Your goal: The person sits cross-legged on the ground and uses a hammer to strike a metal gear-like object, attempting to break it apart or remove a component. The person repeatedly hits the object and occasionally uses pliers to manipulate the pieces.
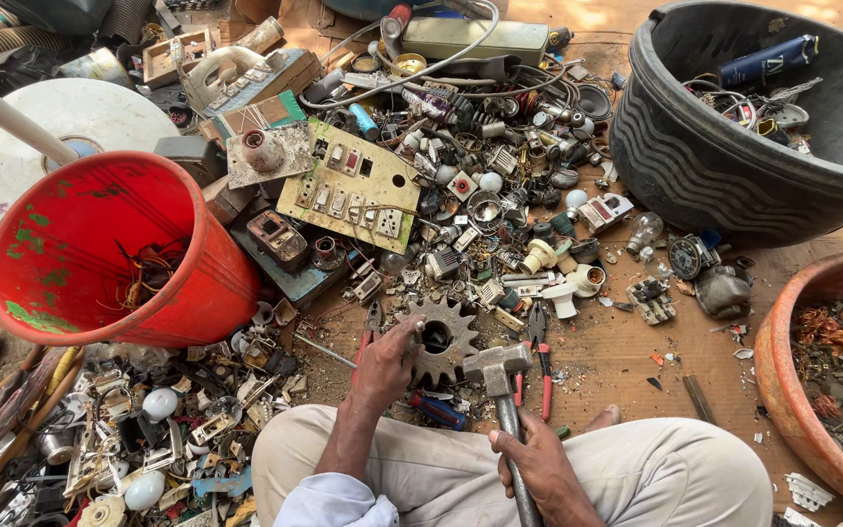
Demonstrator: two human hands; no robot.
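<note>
The left hand (382, 366) pinches the rim of a rusty toothed steel gear (441, 339), apparently to steady it flat on the ground, while the right hand (534, 459) grips the handle of a grey steel hammer (497, 366), whose head rests just beside the gear, with red-handled pliers (541, 366) close by.

Single view only: head-worn camera, looking steeply down and forward over wearer's crossed legs at floor. Close range: left hand (385, 363) and right hand (537, 459) low in frame near centre, knees cut by bottom edge. Floor (626, 351) fills frame to top edge. Red bucket (100, 254) at left, black tub (734, 166) upper right, terracotta bowl (792, 361) cropped by right edge. No second view, so no shared part.
</note>
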